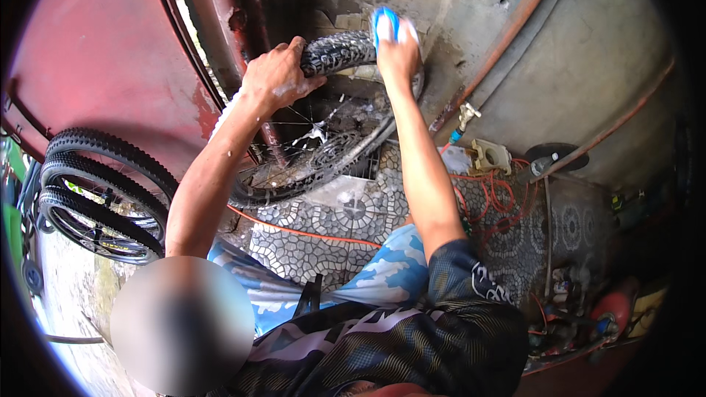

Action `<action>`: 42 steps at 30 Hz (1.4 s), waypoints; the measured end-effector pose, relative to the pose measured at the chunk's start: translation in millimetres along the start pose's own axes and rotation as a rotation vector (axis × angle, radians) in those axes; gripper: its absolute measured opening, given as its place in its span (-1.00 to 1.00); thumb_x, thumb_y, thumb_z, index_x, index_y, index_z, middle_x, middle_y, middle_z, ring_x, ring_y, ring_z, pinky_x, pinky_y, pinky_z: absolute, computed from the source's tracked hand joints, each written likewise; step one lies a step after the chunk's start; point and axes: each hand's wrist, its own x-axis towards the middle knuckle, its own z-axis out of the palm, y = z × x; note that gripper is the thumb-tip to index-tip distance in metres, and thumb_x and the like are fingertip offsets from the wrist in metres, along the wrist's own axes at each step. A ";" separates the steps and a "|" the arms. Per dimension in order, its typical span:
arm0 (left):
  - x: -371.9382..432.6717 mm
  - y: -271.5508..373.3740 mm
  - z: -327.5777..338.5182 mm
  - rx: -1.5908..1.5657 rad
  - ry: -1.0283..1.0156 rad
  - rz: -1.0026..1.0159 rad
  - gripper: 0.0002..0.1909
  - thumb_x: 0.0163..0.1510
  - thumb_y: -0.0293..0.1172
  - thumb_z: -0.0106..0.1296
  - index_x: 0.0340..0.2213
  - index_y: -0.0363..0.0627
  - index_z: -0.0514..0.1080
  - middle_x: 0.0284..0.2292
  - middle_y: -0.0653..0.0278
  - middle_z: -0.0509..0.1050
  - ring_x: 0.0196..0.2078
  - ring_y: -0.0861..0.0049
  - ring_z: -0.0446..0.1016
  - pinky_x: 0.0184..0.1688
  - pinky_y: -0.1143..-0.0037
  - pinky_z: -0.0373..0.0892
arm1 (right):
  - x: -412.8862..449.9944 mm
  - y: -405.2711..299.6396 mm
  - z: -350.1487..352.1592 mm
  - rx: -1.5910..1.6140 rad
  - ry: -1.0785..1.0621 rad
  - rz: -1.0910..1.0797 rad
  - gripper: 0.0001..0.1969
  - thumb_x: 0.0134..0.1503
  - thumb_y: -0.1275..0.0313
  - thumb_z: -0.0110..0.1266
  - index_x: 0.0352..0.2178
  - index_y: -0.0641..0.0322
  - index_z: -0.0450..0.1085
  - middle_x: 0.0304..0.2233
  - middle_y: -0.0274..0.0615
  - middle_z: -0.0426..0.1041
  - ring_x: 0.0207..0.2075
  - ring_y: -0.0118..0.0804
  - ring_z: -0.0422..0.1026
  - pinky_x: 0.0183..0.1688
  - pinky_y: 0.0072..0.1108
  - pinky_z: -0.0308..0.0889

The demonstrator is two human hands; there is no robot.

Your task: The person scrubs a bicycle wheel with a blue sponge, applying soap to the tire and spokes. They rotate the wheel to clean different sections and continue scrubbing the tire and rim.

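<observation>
A bicycle wheel with a knobby black tyre stands upright before me, wet and streaked with white suds. My left hand grips the top of the tyre from the left, and suds cling to its thumb side and forearm. In my right hand is a blue brush or scrubber, held against the tyre's upper right; its exact kind is blurred. Foam also sits on the wheel's hub and spokes. Beneath the wheel, the floor is patterned tile with a dark drain grate partly behind the rim.
Several knobby-tyred wheels stand at the left by a red metal panel. An orange hose crosses the floor and coils near a wall tap. A plastic bottle and clutter lie at right.
</observation>
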 end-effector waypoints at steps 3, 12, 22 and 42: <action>6.7 17.8 -2.9 0.001 -0.007 0.030 -0.30 -0.03 0.08 0.32 -0.01 -0.16 0.37 -0.19 -0.02 0.60 -0.12 -0.03 0.60 -0.07 0.12 0.51 | -6.3 61.1 12.3 -0.084 0.253 -0.105 -0.39 0.29 -0.17 -0.02 0.00 0.15 0.51 -0.08 0.17 0.58 -0.03 0.16 0.57 0.05 -0.19 0.43; -2.6 18.8 0.2 0.020 0.029 0.054 -0.31 -0.02 0.06 0.33 -0.05 -0.21 0.36 -0.24 -0.08 0.59 -0.16 -0.06 0.63 -0.13 0.13 0.56 | -39.9 0.5 -2.9 0.028 0.081 -0.202 -0.49 0.34 -0.07 -0.02 -0.17 0.22 0.48 -0.34 0.13 0.60 -0.27 0.16 0.61 -0.20 -0.20 0.48; -7.9 -1.4 -0.4 -0.014 0.031 -0.033 -0.24 -0.05 0.09 0.34 0.00 -0.21 0.36 -0.15 -0.02 0.59 -0.07 -0.01 0.59 -0.06 0.13 0.52 | -57.7 0.8 -53.8 0.116 -0.311 -0.075 -0.52 0.28 -0.01 0.13 -0.33 0.30 0.41 -0.46 -0.07 0.52 -0.40 -0.06 0.56 -0.28 -0.38 0.45; -25.5 8.8 -2.5 -0.028 0.033 -0.014 -0.34 -0.01 0.00 0.34 -0.11 -0.28 0.33 -0.20 -0.15 0.57 -0.15 -0.09 0.60 -0.11 0.11 0.52 | 49.6 -45.9 -26.1 -0.563 -0.571 -0.342 -0.65 0.16 0.31 0.16 -0.03 0.15 0.56 -0.15 -0.01 0.64 -0.10 -0.11 0.63 -0.01 -0.30 0.47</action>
